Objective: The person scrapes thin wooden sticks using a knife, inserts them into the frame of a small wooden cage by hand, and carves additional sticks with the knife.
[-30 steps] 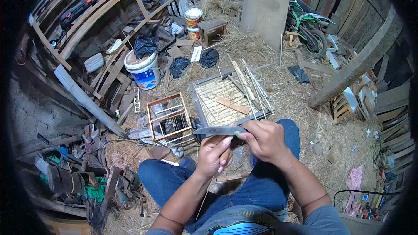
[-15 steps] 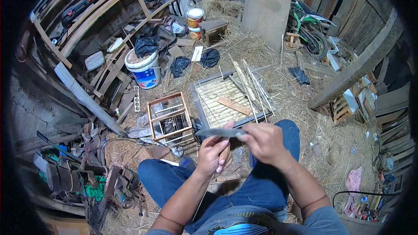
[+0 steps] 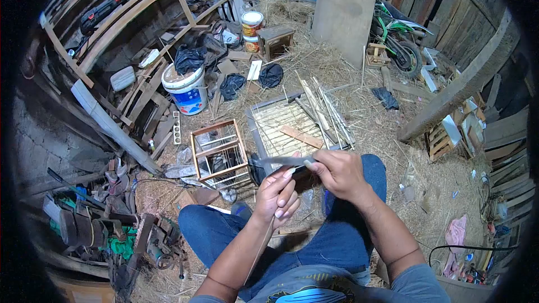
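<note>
My right hand (image 3: 339, 175) is wrapped round the handle end of a knife (image 3: 281, 160), whose blade points left and is slightly blurred. Below the blade, my left hand (image 3: 276, 196) pinches a thin stick (image 3: 259, 255) that runs down along my left forearm. The blade lies just above the fingertips of my left hand; whether it touches the stick cannot be made out. Both hands are over my lap, between my knees. Past them is a framed slatted panel (image 3: 259, 139) with loose sticks and a flat wood piece (image 3: 301, 136) on it.
A small wooden frame with thin bars (image 3: 219, 148) stands left of the panel. Farther back are a white bucket (image 3: 186, 94), black bags (image 3: 270, 75), a stool (image 3: 275, 35) and a motorbike (image 3: 401, 45). A slanting post (image 3: 460, 87) is on the right, tools and scraps at lower left.
The knife blade has shifted and tilted a little above my left hand. My left fingers have turned slightly, and the stick below them now shows more clearly along the forearm.
</note>
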A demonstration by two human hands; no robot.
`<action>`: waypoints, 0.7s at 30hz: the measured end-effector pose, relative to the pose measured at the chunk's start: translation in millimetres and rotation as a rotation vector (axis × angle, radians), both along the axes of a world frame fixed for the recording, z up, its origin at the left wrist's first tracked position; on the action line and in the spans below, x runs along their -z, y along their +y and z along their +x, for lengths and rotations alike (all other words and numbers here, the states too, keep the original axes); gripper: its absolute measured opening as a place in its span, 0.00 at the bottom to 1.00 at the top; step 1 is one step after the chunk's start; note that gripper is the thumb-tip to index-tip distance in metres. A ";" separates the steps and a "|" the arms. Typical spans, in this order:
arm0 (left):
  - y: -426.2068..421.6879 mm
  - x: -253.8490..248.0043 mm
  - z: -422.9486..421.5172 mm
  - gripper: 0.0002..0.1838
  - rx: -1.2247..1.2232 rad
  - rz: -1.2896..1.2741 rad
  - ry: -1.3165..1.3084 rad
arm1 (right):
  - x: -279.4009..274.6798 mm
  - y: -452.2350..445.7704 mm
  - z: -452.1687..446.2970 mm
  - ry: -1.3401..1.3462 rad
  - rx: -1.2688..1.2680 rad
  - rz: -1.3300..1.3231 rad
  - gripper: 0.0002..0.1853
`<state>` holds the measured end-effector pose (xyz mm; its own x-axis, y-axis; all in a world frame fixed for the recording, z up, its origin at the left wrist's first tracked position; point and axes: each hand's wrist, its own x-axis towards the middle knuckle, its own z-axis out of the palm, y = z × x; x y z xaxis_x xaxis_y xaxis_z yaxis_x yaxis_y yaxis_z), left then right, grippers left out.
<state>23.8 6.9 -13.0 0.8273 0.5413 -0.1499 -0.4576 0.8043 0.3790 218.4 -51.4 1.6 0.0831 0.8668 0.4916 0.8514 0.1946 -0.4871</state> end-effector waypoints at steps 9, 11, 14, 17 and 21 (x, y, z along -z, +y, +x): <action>-9.0 9.9 -5.6 0.26 0.080 0.048 -0.057 | 15.1 12.0 15.8 0.710 0.046 -0.008 0.15; -12.9 12.0 -4.6 0.26 0.112 0.056 -0.053 | 8.4 15.0 10.1 0.890 -0.002 0.016 0.14; -15.8 7.9 -2.8 0.24 0.123 0.277 0.122 | -13.4 16.8 5.3 1.071 -0.079 -0.111 0.09; -11.7 2.1 0.6 0.25 0.081 0.400 0.247 | -23.2 17.6 -3.1 1.007 -0.096 -0.125 0.10; -3.0 3.5 2.4 0.25 0.064 0.361 0.191 | -20.4 15.8 -7.4 0.721 -0.005 0.088 0.11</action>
<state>26.2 3.9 -16.5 0.8370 0.5352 -0.1137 -0.3049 0.6287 0.7154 210.9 -35.6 22.0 0.4093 0.8277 0.3839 0.3231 0.2621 -0.9094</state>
